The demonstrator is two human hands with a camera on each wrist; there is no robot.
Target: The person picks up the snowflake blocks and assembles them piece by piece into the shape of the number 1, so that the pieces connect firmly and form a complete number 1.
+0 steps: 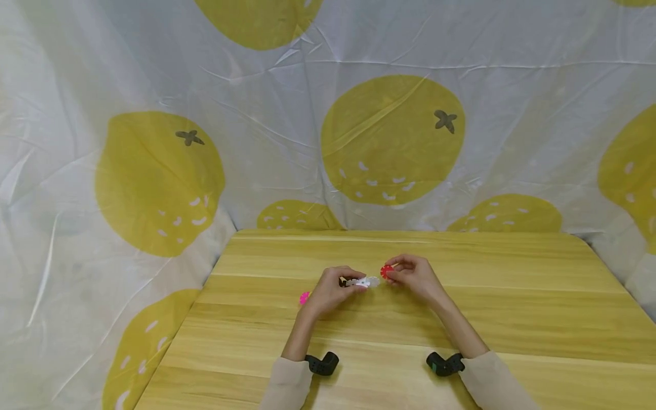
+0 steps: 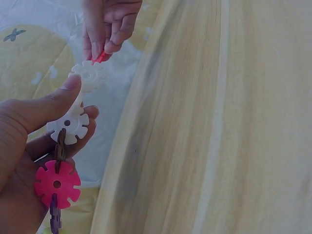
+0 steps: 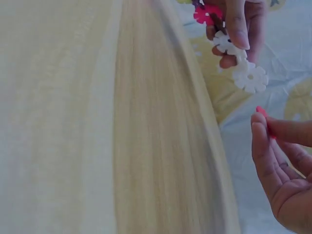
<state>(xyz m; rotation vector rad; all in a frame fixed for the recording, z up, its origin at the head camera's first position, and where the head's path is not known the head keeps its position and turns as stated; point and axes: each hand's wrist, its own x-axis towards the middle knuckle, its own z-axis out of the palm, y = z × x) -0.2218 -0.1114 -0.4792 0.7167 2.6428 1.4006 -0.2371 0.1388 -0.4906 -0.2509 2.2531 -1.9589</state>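
My left hand [image 1: 330, 289] pinches a chain of notched plastic discs between thumb and fingers. In the left wrist view, a white end disc [image 2: 92, 83] sticks out past the thumb. Below it come another white disc [image 2: 78, 127], a dark brown disc [image 2: 60, 148], a pink disc [image 2: 45, 184] and a purple disc [image 2: 55, 217], slotted together. Between thumb and fingertips, my right hand [image 1: 417, 278] holds a single red disc [image 1: 386, 271]. A small gap parts the red disc [image 3: 262, 111] from the white end disc [image 3: 259, 81] in the right wrist view.
Both hands are above a wooden table [image 1: 359, 324]. A white cloth with yellow fruit prints [image 1: 394, 139] hangs behind the table and along its left side. Black wrist cameras sit on the left wrist [image 1: 323, 364] and right wrist [image 1: 443, 364].
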